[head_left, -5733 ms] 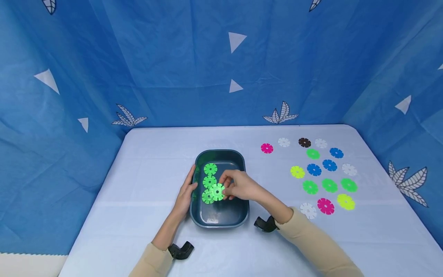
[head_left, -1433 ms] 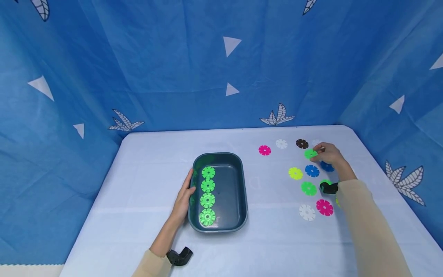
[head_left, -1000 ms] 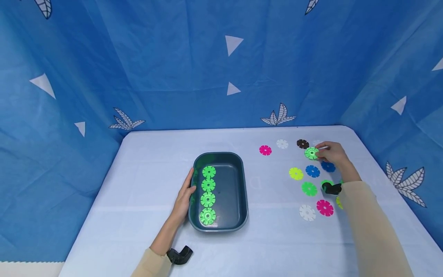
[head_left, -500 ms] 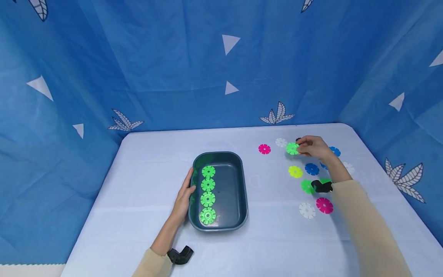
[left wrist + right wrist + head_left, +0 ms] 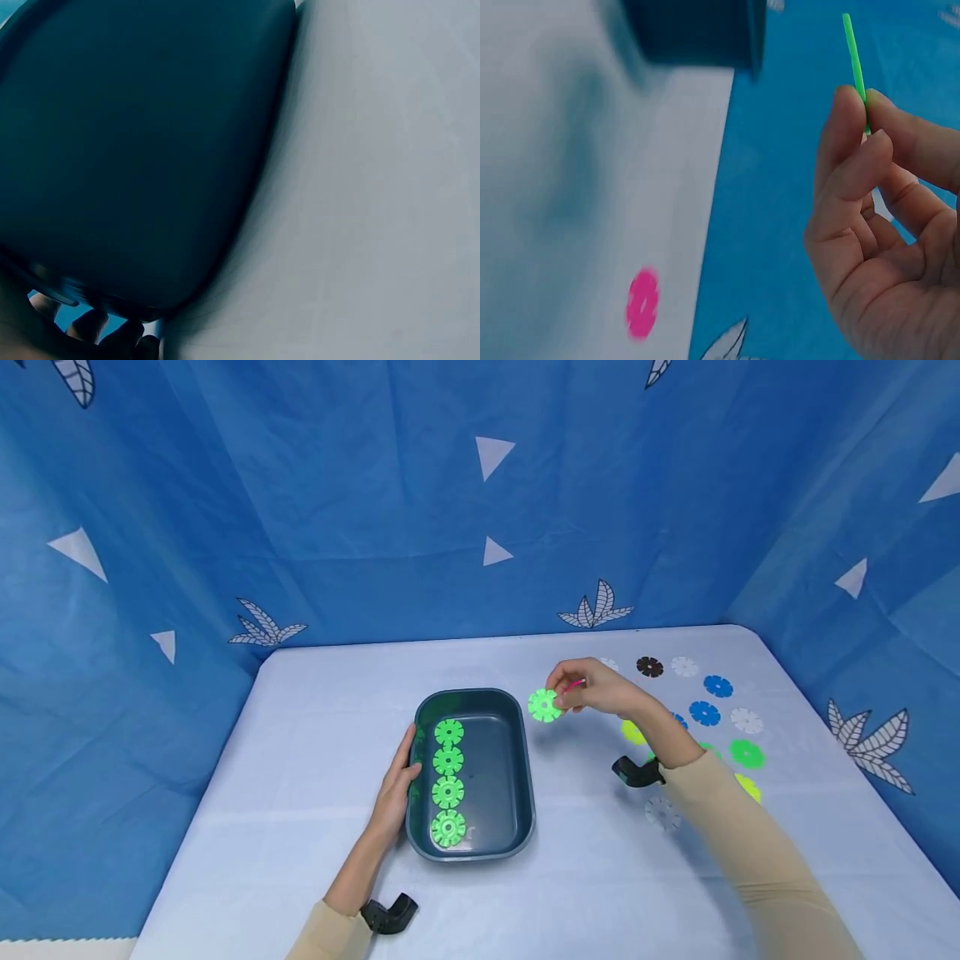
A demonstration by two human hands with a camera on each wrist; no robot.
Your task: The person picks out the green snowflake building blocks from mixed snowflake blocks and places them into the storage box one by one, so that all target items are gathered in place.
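Between thumb and fingertips, my right hand [image 5: 596, 687] pinches a green notched plastic disc [image 5: 544, 705], raised just right of the dark tray [image 5: 528, 793]. The right wrist view has that disc edge-on as a thin green strip [image 5: 853, 52]. My left hand [image 5: 393, 789] holds the tray's left side, fingers along the outer wall and thumb at the rim. In the tray, several green discs [image 5: 447, 792] form a column along the left. The left wrist view shows mostly the tray's dark outside [image 5: 142, 150]. A pink disc [image 5: 642, 304] lies on the table beyond my right hand.
Loose discs lie at the table's right: brown [image 5: 650, 667], blue [image 5: 705, 713], white [image 5: 747, 720], green [image 5: 747, 753] and yellow [image 5: 633, 732]. My right forearm covers some of them. A blue patterned cloth [image 5: 420, 527] hangs behind the white table [image 5: 322, 710].
Earlier my right hand set a green disc in the tray's column. It then picked another green disc from the right and carried it left, close to the tray. My left hand stayed put.
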